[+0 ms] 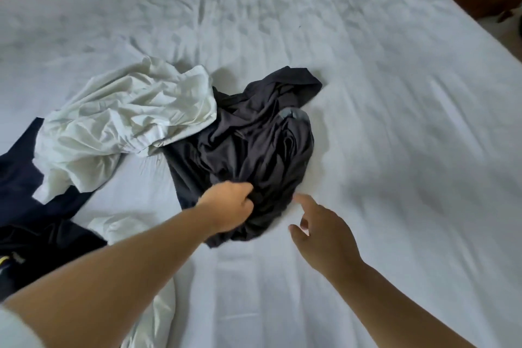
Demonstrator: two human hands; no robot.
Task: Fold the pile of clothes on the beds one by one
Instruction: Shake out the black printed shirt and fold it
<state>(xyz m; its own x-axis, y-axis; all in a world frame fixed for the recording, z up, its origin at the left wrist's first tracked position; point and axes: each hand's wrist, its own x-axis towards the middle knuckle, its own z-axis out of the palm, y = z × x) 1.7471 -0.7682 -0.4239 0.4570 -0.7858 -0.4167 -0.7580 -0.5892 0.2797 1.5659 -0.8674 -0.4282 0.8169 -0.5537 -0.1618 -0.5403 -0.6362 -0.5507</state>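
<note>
Left hand [230, 205] gripping crumpled dark garment [254, 144] on bed [395, 121]; right hand [322, 232] beside it, fingers loose, empty

The bed sheet [367, 93] is seen as pale matt cloth, creased all over. The dark garment [254, 144] looks like thin, soft matt fabric (slightly silky in the folds). The white garment [127, 116] is crisp, crumpled cotton-like cloth.
</note>
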